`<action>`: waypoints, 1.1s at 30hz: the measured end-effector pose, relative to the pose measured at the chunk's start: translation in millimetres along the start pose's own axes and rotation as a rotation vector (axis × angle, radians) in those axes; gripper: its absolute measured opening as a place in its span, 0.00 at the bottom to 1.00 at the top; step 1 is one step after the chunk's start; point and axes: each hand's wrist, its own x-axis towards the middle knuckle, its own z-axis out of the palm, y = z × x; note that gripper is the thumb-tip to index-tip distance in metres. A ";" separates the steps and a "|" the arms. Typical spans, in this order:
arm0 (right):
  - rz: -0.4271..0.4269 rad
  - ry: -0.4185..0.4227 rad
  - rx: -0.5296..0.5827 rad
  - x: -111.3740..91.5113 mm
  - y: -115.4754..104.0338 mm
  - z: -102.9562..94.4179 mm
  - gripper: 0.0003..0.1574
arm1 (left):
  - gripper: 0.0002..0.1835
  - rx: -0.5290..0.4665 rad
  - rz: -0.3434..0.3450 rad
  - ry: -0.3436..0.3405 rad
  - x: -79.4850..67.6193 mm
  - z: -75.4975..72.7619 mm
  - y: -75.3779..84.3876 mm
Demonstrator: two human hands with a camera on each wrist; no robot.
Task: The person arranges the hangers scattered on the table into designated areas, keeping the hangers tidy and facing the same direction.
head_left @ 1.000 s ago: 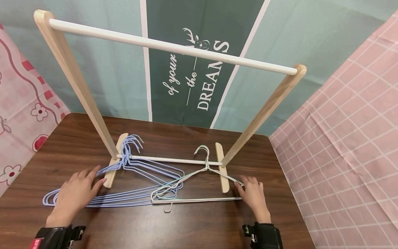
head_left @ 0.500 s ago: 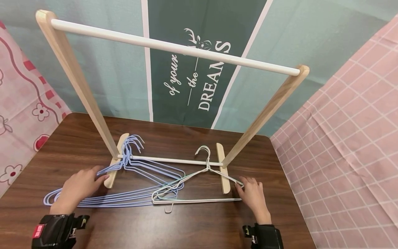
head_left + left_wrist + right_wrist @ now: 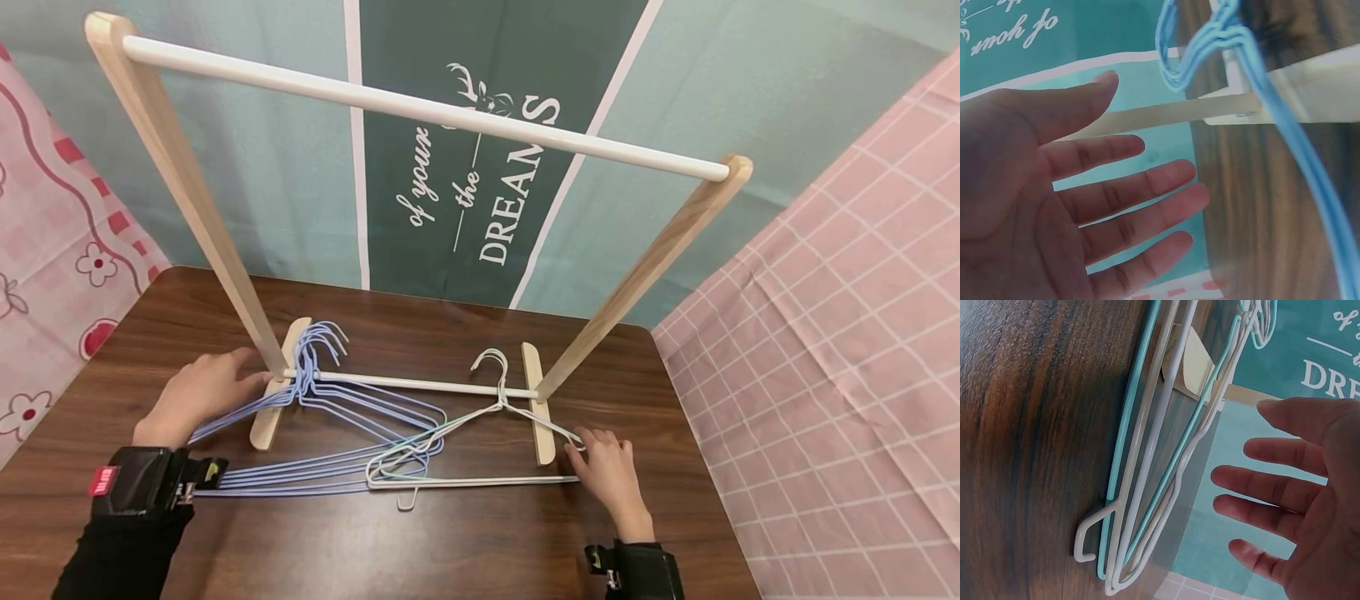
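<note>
Several blue clothes hangers lie bunched on the table at the left foot of a rack. My left hand hovers over their left shoulders, beside the rack's left post. In the left wrist view, its fingers are spread and hold nothing, with the blue hangers beyond them. White and pale green hangers lie to the right, overlapping the blue ones. At their right end is my right hand. The right wrist view shows its fingers extended and apart from the hangers.
A wooden rack with a white top bar stands across the dark wood table. Its lower bar runs behind and under the hangers. A green printed cloth hangs behind, with pink cloths at both sides.
My left hand has moved up and forward along the blue hangers, toward the foot of the left post. The right hand stays nearly where it was. The hangers look almost unchanged.
</note>
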 end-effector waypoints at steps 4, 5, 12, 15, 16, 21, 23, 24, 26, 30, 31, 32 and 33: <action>-0.004 -0.002 0.003 -0.2 -0.3 1.0 0.16 | 0.31 -0.040 0.014 0.003 4.9 -7.5 4.4; -0.005 -0.003 0.003 -0.2 -0.4 1.3 0.16 | 0.31 -0.050 0.017 0.005 6.0 -9.2 4.9; -0.002 0.003 -0.005 -1.9 -0.9 2.7 0.16 | 0.26 -0.132 0.050 0.068 16.4 -20.0 4.9; -0.001 0.001 -0.004 -2.7 -1.6 2.5 0.16 | 0.25 -0.175 0.050 0.078 21.9 -25.8 6.3; -0.001 0.000 -0.003 -2.9 -1.8 2.4 0.16 | 0.26 -0.189 0.040 0.071 23.5 -28.0 6.9; 0.001 -0.008 -0.004 -3.6 -2.6 1.8 0.16 | 0.25 -0.216 -0.012 0.027 29.5 -35.6 12.2; 0.001 -0.010 -0.004 -3.6 -2.4 1.8 0.16 | 0.24 -0.212 -0.026 0.020 31.0 -36.8 14.1; 0.001 -0.013 -0.003 -3.5 -2.2 1.9 0.16 | 0.24 -0.203 -0.027 0.018 31.9 -37.3 14.5; -0.001 -0.016 0.002 -3.2 -2.0 2.2 0.16 | 0.23 -0.200 -0.029 0.015 32.8 -37.8 14.7; -0.023 -0.001 0.037 -0.8 -2.6 2.9 0.15 | 0.23 -0.191 -0.018 -0.001 33.5 -39.0 11.7; -0.032 0.006 0.051 0.3 -3.1 3.1 0.16 | 0.23 -0.191 -0.018 -0.006 33.4 -39.3 10.6; -0.044 0.014 0.065 1.6 -3.8 3.4 0.16 | 0.23 -0.188 -0.015 -0.010 33.5 -39.7 9.7; -0.056 0.019 0.082 3.1 -4.6 3.6 0.16 | 0.23 -0.185 -0.013 -0.012 33.6 -40.1 8.9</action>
